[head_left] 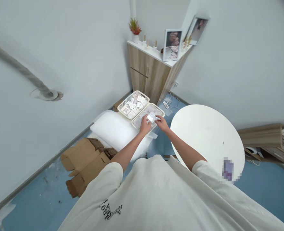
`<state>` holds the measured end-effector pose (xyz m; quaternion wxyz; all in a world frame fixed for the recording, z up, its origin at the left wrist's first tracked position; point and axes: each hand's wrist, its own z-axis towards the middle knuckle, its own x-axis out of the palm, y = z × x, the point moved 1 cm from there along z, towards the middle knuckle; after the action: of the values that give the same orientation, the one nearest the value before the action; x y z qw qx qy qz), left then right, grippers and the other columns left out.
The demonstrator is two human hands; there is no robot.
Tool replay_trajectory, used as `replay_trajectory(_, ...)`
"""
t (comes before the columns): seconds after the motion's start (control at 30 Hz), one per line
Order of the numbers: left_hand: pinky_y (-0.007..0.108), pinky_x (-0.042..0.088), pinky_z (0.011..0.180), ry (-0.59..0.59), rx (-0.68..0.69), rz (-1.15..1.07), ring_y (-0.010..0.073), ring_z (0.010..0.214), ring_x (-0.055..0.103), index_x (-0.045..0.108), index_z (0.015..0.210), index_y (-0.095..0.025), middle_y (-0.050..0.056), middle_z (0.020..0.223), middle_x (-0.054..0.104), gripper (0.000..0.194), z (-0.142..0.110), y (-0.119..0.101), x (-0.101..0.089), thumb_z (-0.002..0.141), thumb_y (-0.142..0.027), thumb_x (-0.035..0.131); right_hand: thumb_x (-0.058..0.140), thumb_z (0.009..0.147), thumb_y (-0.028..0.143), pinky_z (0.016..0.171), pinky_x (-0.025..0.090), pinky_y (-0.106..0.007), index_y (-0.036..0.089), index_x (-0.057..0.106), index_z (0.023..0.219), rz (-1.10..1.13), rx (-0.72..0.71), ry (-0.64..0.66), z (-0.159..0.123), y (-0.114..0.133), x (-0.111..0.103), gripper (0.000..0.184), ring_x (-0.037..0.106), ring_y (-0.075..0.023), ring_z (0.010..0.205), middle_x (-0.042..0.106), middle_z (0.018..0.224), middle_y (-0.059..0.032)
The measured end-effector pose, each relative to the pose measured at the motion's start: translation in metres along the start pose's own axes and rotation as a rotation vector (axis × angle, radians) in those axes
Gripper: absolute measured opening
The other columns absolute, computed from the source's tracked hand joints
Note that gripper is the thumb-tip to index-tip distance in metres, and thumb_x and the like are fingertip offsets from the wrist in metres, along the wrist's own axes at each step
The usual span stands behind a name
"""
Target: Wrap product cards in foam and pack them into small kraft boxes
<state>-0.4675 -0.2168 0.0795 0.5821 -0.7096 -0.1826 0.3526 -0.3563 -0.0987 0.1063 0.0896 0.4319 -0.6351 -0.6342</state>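
Observation:
Between both hands I hold a small clear plastic packet (151,117) with a white label-like face. My left hand (145,124) grips its left side, fingers closed on the edge. My right hand (161,123) pinches the right side with thumb and fingers. Right below them lies a white plastic basket (135,124) containing clear packets, partly covered by my hands. Beyond it to the left, a second white basket (119,110) holds several small white packets (131,106), some with printed faces.
White padded wrap (113,128) and flattened cardboard (89,163) lie left of me. A round white table (204,134) stands at right, with a blurred-out item on it. A wooden cabinet (151,70) with framed pictures fills the corner; a power strip (166,104) lies on the floor.

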Motion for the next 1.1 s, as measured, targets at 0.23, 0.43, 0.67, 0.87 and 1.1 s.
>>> replay_trajectory(0.23,0.038,0.052,0.101,0.239,0.068,0.007,0.0256,0.120,0.062,0.043,0.148,-0.022,0.015,0.149,0.046,0.065,-0.014,-0.032,0.103,0.086,-0.015,0.061,0.060,0.082,0.032,0.091,0.056,-0.040,0.022,0.062,0.132,0.084,0.114,-0.195,-0.046,-0.054,-0.097,0.050,0.067,-0.0230,0.099,0.069,0.121,-0.0082)
replay_trajectory(0.43,0.038,0.053,0.099,0.467,0.024,0.023,0.0270,0.122,0.062,0.042,0.148,-0.021,0.017,0.151,0.045,0.066,-0.051,-0.052,0.206,0.085,-0.016,0.062,0.058,0.084,0.031,0.091,0.055,-0.037,0.023,0.060,0.131,0.114,0.241,-0.305,-0.104,-0.123,-0.179,0.048,0.066,-0.0212,0.104,0.061,0.137,-0.0092)
replay_trajectory(0.67,0.037,0.054,0.093,0.705,-0.147,0.068,0.0278,0.123,0.063,0.042,0.148,-0.023,0.017,0.152,0.046,0.072,-0.110,-0.054,0.316,0.081,-0.021,0.066,0.058,0.085,0.028,0.095,0.053,-0.037,0.022,0.059,0.132,0.114,0.406,-0.330,-0.175,-0.218,-0.257,0.047,0.065,-0.0207,0.106,0.057,0.142,-0.0096)
replay_trajectory(0.87,0.038,0.051,0.097,0.800,-0.307,0.131,0.0303,0.128,0.059,0.044,0.147,-0.022,0.016,0.152,0.049,0.073,-0.156,-0.045,0.393,0.078,-0.025,0.070,0.058,0.084,0.023,0.102,0.051,-0.038,0.022,0.063,0.126,0.093,0.516,-0.316,-0.224,-0.292,-0.294,0.043,0.065,-0.0210,0.107,0.056,0.140,-0.0096)
replay_trajectory(1.1,0.040,0.046,0.106,0.815,-0.343,0.141,0.0291,0.140,0.049,0.043,0.148,-0.024,0.012,0.155,0.046,0.072,-0.175,-0.009,0.450,0.079,-0.018,0.065,0.056,0.082,0.021,0.103,0.051,-0.040,0.020,0.064,0.126,0.080,0.456,-0.289,-0.244,-0.352,-0.303,0.045,0.063,-0.0229,0.109,0.050,0.141,-0.0125)
